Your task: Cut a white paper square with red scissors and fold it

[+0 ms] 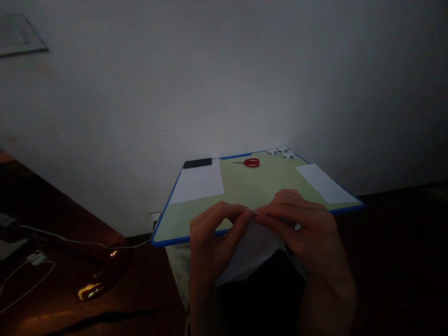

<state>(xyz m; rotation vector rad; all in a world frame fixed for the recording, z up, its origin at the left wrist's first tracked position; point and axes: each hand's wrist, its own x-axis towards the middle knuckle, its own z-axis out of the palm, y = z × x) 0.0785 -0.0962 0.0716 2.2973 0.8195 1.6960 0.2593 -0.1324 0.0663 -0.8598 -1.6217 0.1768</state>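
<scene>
Both hands meet over the near edge of a small green-topped table [259, 186] with a blue rim. Between them hangs a sheet of white paper [257, 249], its top edge pinched. My left hand [215, 238] is closed, thumb and forefinger on the paper. Close beside it, my right hand [304, 228] pinches the same edge with thumb and fingers. The paper's lower part droops toward my lap, and its right side is partly hidden by my right hand. Red-handled scissors [251, 162] lie on the table beyond my hands, blades pointing left.
A white sheet [199, 184] lies on the table's left, with a dark flat object [198, 163] at its far edge. A folded or narrow white paper [325, 184] is at the right. Small paper cut-outs [283, 152] are heaped at the back. A white cable [87, 243] runs at left.
</scene>
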